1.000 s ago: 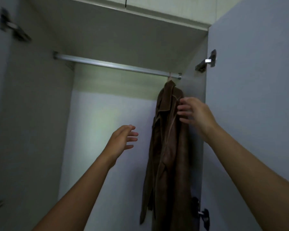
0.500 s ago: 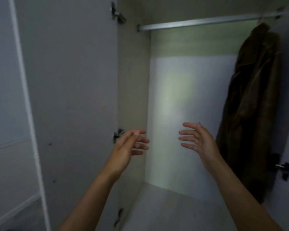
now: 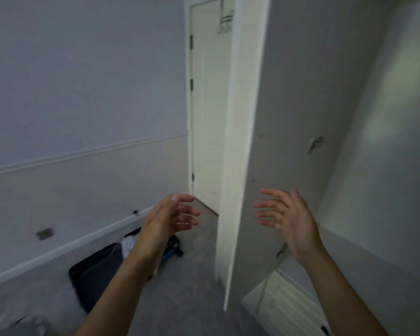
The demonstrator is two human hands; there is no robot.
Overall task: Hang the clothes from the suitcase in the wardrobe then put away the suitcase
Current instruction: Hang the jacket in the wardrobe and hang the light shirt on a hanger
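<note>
suitcase (image 3: 95, 275): dark, lying open on the grey floor (image 3: 192, 299) at near left, beside the wall (image 3: 58, 190); its middle is hidden.
clothes (image 3: 127, 246): one white piece shows inside the suitcase; too blurred to tell more.
wardrobe (image 3: 386, 166): right side, pale interior, its door (image 3: 289, 117) standing open.

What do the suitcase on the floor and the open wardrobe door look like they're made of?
The suitcase looks dark and matte with no shine, so probably fabric or a fabric lining, but blur leaves that open. The wardrobe door is a flat, smooth, pale board with a matte finish, likely laminated wood panel. Its thick square edge and a small metal hinge point that way.
</note>
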